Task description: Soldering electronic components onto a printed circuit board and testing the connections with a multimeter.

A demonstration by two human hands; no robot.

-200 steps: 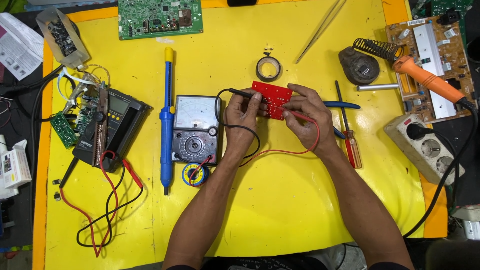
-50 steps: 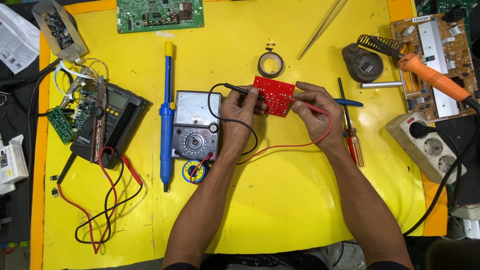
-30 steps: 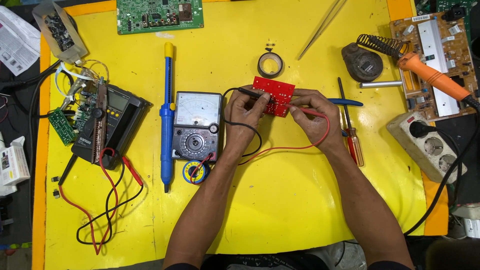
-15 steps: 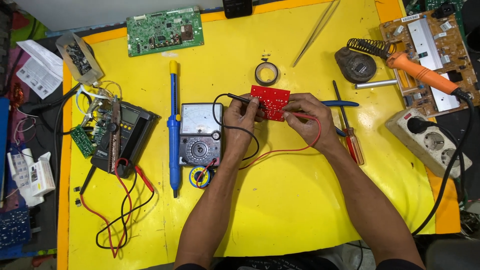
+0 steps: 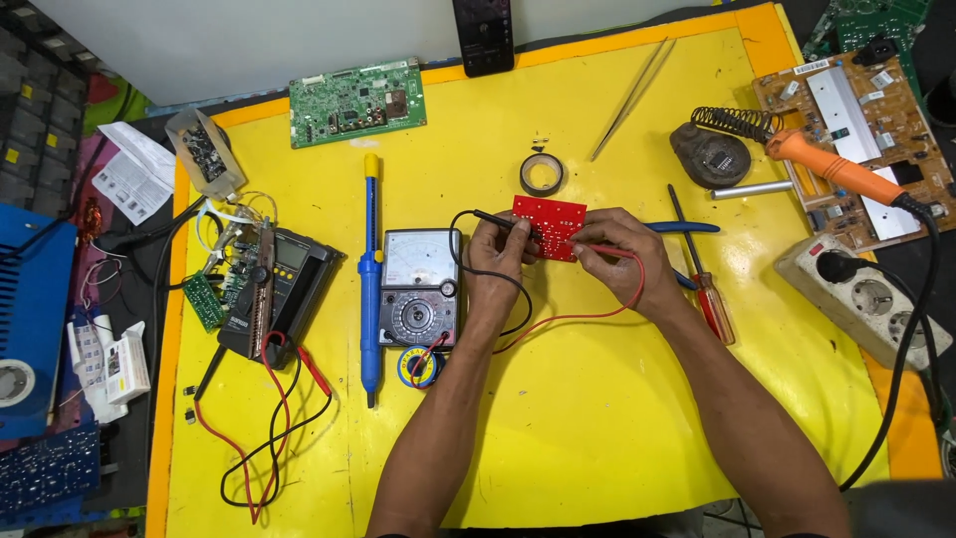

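Note:
A small red circuit board (image 5: 550,223) lies on the yellow table (image 5: 597,428). My left hand (image 5: 495,261) pinches a black test probe (image 5: 490,216) whose tip touches the board's left side. My right hand (image 5: 617,257) pinches a red test probe (image 5: 590,247) against the board's right side. Black and red leads run from the probes back to a grey analog multimeter (image 5: 418,287) just left of my left hand.
Left of the meter lie a blue desoldering pump (image 5: 370,264) and a black digital multimeter (image 5: 279,289). A tape roll (image 5: 541,174), tweezers (image 5: 631,98), a red-handled screwdriver (image 5: 705,284), blue pliers (image 5: 682,228), an orange soldering iron (image 5: 832,169), a power strip (image 5: 861,297) and a green board (image 5: 356,102) surround the work.
The view has shifted, showing more of the left side. Both hands keep the probes on the red board with small shifts of the tips.

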